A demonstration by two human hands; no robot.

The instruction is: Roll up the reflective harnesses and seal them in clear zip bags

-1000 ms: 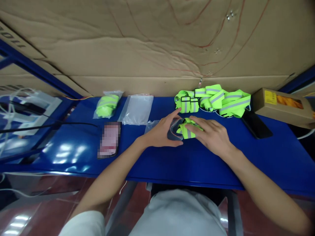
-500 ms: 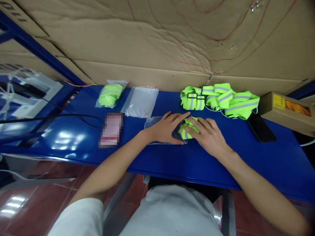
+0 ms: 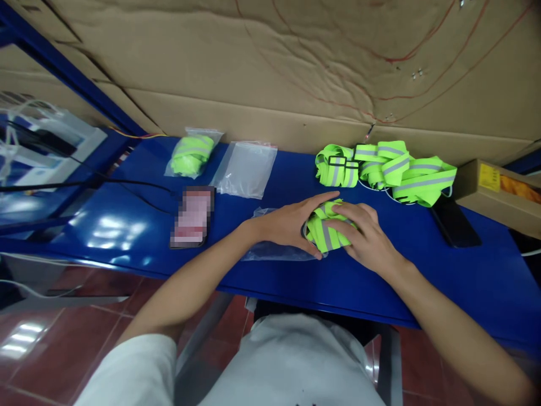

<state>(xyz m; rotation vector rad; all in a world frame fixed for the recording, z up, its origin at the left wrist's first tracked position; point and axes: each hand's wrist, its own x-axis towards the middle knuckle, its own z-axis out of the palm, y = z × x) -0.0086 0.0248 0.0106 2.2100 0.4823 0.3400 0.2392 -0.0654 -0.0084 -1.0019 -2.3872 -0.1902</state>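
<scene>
— What differs from half a second back?

— The left hand (image 3: 291, 225) lay flat then, fingers spread on the clear plastic bag (image 3: 270, 251). Now it curls, and more of the folded band (image 3: 325, 235) shows between the two hands. The bag is more bunched under the wrist.

— Start at the left of the blue table (image 3: 127, 231). What lies there?

— Far left, a bagged band (image 3: 192, 153); just right of it, empty bags (image 3: 247, 169); nearer, a phone (image 3: 193, 217) lying flat. None of them has moved.

— And the band itself?

— It sits mid-table, nearer the front edge than the far wall. It is neon yellow-green with grey reflective stripes, folded into a tight bundle. Its left end sits at the mouth of the bag, which trails off to the left, crumpled and see-through.

— How do the hands sit?

— The left hand cups the bag's mouth, fingers arched over the far side of the bundle and thumb hooked round the near side. The right hand (image 3: 366, 239) comes in from the right, fingers pressed together and curled over the top of the band, clamping it. Its thumb is hidden.

— Further right?

— A loose pile of bands (image 3: 393, 169) by the cardboard wall, a dark phone (image 3: 455, 225), then a cardboard box (image 3: 499, 192).
</scene>
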